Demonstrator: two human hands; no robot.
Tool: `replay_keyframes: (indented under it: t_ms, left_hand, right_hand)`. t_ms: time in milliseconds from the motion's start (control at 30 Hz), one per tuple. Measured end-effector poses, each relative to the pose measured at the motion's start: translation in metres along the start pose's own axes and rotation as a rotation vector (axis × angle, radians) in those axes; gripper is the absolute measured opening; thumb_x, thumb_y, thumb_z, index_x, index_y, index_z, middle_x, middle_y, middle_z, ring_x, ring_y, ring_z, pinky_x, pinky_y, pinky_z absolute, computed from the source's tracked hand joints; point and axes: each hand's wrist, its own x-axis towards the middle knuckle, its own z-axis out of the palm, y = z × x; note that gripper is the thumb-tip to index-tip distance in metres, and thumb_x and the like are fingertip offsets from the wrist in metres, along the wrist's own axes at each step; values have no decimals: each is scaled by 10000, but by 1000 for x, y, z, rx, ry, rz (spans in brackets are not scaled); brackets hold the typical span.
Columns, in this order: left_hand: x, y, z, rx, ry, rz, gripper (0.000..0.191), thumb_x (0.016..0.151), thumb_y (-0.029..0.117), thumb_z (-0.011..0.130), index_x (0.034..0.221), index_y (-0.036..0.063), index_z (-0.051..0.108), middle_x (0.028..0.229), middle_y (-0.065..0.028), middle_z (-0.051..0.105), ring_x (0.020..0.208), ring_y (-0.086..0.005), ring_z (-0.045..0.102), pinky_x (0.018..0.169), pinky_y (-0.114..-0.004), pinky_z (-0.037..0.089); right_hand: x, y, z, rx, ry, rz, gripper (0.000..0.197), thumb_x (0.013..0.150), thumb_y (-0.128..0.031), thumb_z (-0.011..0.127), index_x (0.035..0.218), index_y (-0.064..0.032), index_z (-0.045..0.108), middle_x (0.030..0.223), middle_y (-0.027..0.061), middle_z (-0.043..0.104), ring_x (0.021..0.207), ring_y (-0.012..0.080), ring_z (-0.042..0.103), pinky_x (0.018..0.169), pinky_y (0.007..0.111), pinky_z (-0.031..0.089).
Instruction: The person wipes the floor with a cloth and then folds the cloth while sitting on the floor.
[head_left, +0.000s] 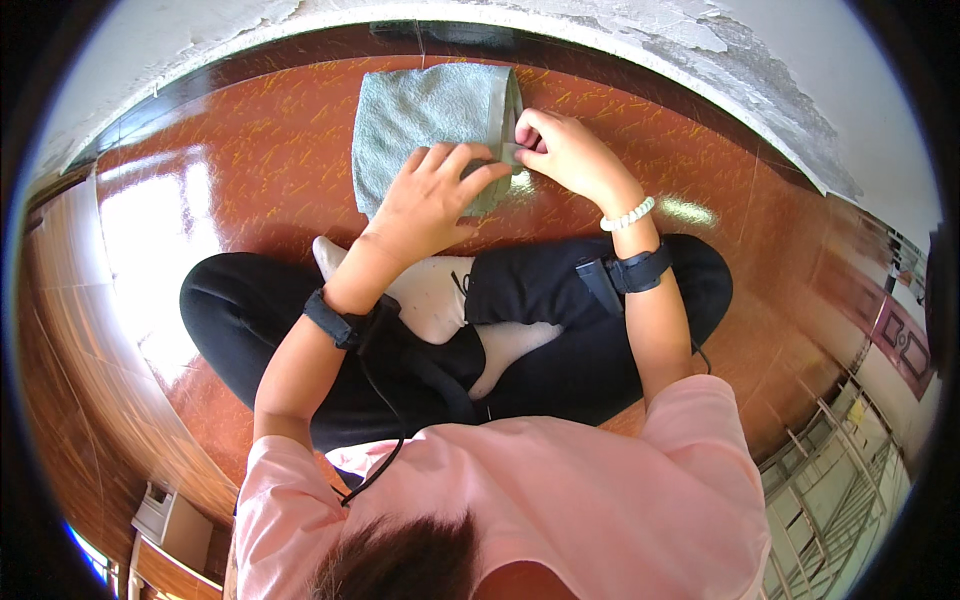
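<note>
A folded grey-green terry towel (420, 109) lies on the floor before my crossed legs. Above its near right part is my left hand (439, 187), palm down, fingers spread and slightly bent; whether its fingertips touch the cloth is unclear. My right hand (559, 150) is at the towel's right edge, its thumb and index finger pinching a small pale tab or corner of the towel. Part of the folded right edge stands slightly apart in layers. Both wrists wear dark straps, and a pale coiled band circles the right wrist.
Glossy red-brown tiled floor (285, 150) surrounds the towel. Beyond it run a dark baseboard (480, 37) and a white wall with peeling paint (697, 37). A metal rack (825, 480) stands at the lower right. A black cable (390, 457) hangs by my left arm.
</note>
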Motion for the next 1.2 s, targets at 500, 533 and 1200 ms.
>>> replay_keyframes:
  t_ms: [500,533,1200]
  left_hand:
    - [2,-29,-32,-282,71,-248,211,807,137,671,956,15,584,861,-149,630,778,-301,628,704,-351,497]
    - [2,-30,-33,-283,82,-279,207,813,139,667,955,13,585,855,-148,630,771,-299,625,698,-349,495]
    - [2,-6,-13,-286,378,-270,170,830,127,638,965,35,592,818,-135,569,713,-279,578,652,-349,467]
  right_hand:
    - [-3,-7,6,-69,-385,153,335,819,-336,672,866,-4,679,728,157,655,695,248,636,648,346,482]
    - [-4,-7,7,-91,-350,151,342,815,-349,675,861,-10,683,738,170,657,715,266,640,661,353,482]
    - [4,-19,21,930,-165,199,123,897,-142,599,858,-26,604,828,-5,603,774,77,579,762,244,501]
